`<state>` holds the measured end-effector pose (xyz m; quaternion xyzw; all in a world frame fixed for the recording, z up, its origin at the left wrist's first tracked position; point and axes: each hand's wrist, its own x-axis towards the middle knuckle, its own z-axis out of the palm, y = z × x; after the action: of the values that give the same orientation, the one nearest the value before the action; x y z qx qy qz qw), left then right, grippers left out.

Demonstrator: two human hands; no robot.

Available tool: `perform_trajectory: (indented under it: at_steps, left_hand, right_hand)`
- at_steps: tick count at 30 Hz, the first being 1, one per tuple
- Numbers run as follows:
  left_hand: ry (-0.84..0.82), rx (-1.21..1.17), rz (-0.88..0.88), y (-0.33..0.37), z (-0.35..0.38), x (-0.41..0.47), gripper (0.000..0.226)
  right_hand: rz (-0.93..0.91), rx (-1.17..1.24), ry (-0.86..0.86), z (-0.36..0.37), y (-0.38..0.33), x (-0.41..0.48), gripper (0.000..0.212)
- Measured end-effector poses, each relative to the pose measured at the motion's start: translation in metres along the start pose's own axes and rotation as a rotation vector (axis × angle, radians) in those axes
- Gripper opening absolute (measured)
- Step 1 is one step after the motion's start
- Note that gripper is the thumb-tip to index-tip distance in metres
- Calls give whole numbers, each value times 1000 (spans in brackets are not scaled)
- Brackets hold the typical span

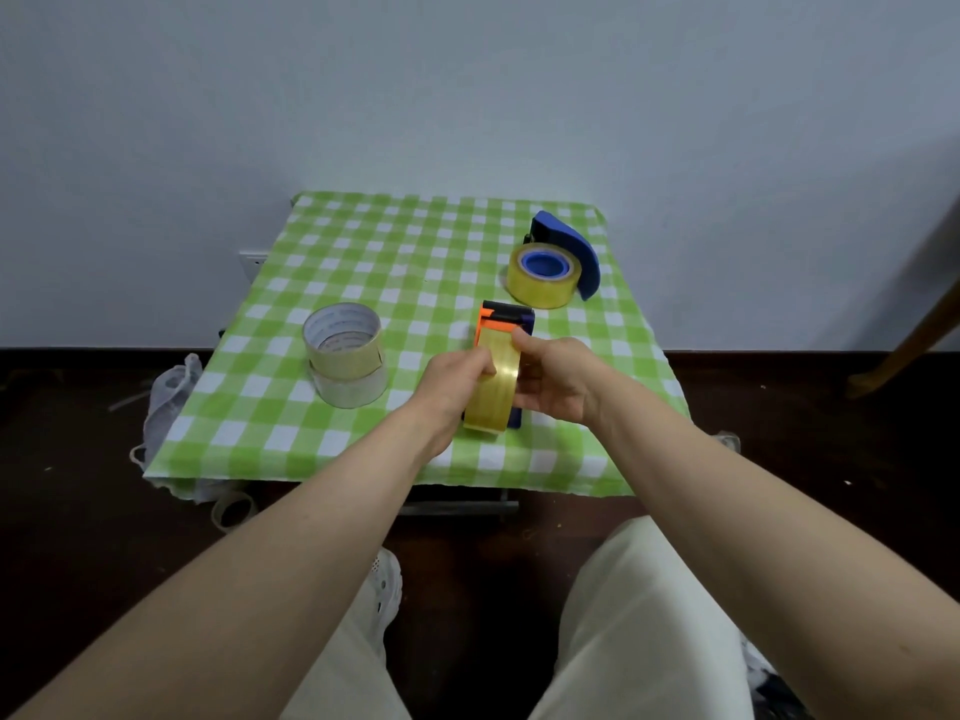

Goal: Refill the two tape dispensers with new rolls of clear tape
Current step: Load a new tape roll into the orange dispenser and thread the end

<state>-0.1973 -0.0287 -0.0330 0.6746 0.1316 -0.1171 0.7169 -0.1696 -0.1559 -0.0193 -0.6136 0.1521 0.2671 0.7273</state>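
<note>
Tape roll (491, 407) hides most of the orange dispenser (485, 322); right edge cuts a wooden piece (914, 345).

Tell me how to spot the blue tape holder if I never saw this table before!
Find the green-and-white checked tablecloth and look at its far right corner. The blue tape dispenser lies there with a yellowish roll on its round blue hub. It is the only all-blue one; the orange-and-dark dispenser is nearer, in the middle.
</note>
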Motion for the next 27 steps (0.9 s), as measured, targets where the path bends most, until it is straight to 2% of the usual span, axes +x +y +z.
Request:
perform_trajectory:
  at_steps: [3, 11, 15, 19, 23, 27]
  left_hand:
    - [32, 20, -2, 1, 3, -1, 42]
    - [59, 46, 4, 4, 11, 3, 31]
    - [64, 36, 10, 3, 11, 3, 29]
    - [53, 27, 7, 4, 10, 2, 34]
    - [-5, 0, 27, 4, 9, 1, 23]
    - [5, -19, 45, 1, 7, 3, 15]
  right_hand:
    - [-5, -30, -2, 3, -2, -4, 30]
    - [-110, -232, -1, 1, -7, -14, 24]
    - [-176, -363, 35, 2, -5, -15, 29]
    - [-166, -283, 28, -1, -6, -15, 23]
    - [-101, -204, 91, 2, -8, -15, 31]
    - [-108, -199, 114, 7, -8, -15, 25]
